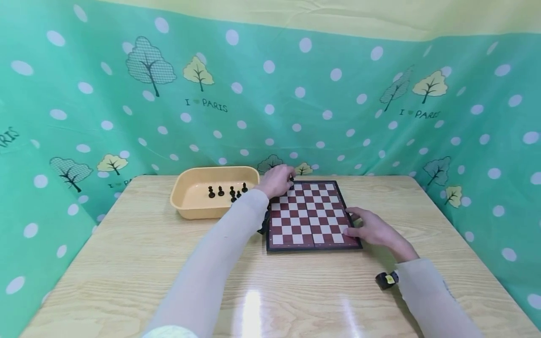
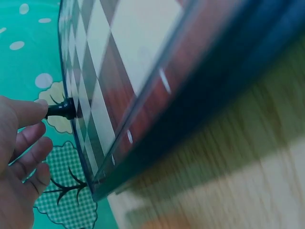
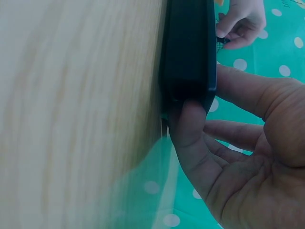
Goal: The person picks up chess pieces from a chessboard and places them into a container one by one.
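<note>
A checkered chessboard [image 1: 289, 220] with dark red and white squares and a black frame lies flat on the table. My left hand [image 1: 276, 180] is at its far left corner. Between thumb and forefinger it pinches a black chess piece [image 2: 61, 110], whose base is right at the squares in the left wrist view; the other fingers curl loosely below. Along the board's right side, my right hand [image 1: 372, 229] grips the edge, thumb over the top near the front corner. In the right wrist view, a finger [image 3: 190, 125] rests against the board's black side [image 3: 188, 52].
A yellow plastic basin [image 1: 182, 209] stands left of the board, partly behind my left sleeve. Several black chess pieces [image 1: 212, 193] stand inside it. A green dotted cloth [image 1: 253, 94] hangs behind the wooden table [image 1: 148, 263].
</note>
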`<state>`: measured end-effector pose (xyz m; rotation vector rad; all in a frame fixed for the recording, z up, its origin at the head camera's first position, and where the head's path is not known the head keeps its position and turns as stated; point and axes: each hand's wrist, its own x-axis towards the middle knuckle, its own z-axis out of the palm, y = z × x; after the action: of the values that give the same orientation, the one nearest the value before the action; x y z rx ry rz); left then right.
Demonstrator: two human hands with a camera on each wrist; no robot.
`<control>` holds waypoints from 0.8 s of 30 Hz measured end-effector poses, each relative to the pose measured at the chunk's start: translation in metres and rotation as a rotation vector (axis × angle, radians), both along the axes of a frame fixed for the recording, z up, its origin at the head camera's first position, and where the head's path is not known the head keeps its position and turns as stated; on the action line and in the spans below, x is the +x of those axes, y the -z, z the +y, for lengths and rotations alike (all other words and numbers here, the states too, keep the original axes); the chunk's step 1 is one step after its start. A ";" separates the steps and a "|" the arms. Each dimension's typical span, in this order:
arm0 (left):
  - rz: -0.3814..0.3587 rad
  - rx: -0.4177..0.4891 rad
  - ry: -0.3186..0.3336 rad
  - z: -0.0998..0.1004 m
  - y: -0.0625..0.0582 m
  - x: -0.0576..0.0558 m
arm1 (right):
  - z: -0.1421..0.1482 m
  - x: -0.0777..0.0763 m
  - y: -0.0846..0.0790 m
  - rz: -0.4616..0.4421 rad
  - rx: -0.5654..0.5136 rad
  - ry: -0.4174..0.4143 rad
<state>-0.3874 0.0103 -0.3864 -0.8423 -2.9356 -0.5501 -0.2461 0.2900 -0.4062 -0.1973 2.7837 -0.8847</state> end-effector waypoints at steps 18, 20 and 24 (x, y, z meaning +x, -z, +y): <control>-0.040 0.074 0.047 0.001 0.002 0.003 | -0.003 0.002 -0.003 0.001 0.003 0.003; -0.041 0.069 0.052 0.000 0.000 0.004 | -0.003 0.002 -0.003 0.000 0.004 0.004; -0.045 0.069 0.071 -0.001 -0.004 0.009 | -0.004 0.002 -0.004 -0.009 0.004 0.015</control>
<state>-0.3786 0.0096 -0.3827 -0.9408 -2.9177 -0.6793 -0.2439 0.2860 -0.4027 -0.1722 2.7821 -0.8816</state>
